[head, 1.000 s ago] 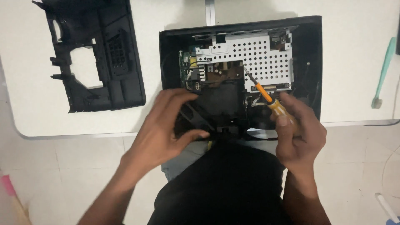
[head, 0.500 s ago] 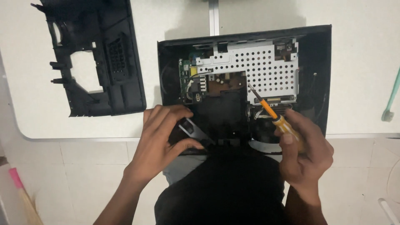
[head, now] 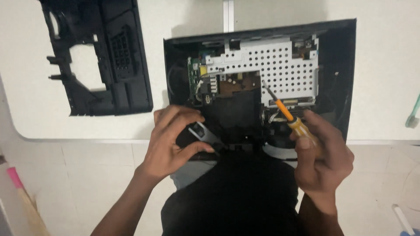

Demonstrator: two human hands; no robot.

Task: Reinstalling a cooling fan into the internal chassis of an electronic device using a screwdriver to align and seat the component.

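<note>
Two hands at opened black casing (head: 337,78), perforated metal shield (head: 280,70) inside, right hand (head: 323,157) gripping screwdriver (head: 284,114)

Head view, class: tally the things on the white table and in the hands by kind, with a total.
Opened black device: 1
Loose black plastic cover: 1
Screwdriver, in the right hand: 1
Teal tool at the right edge: 1
Total: 4

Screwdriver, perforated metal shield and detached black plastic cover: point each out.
screwdriver (head: 285,116), head view, orange part of the shaft.
perforated metal shield (head: 280,65), head view, middle of the plate.
detached black plastic cover (head: 127,87), head view, right-hand panel.
</note>
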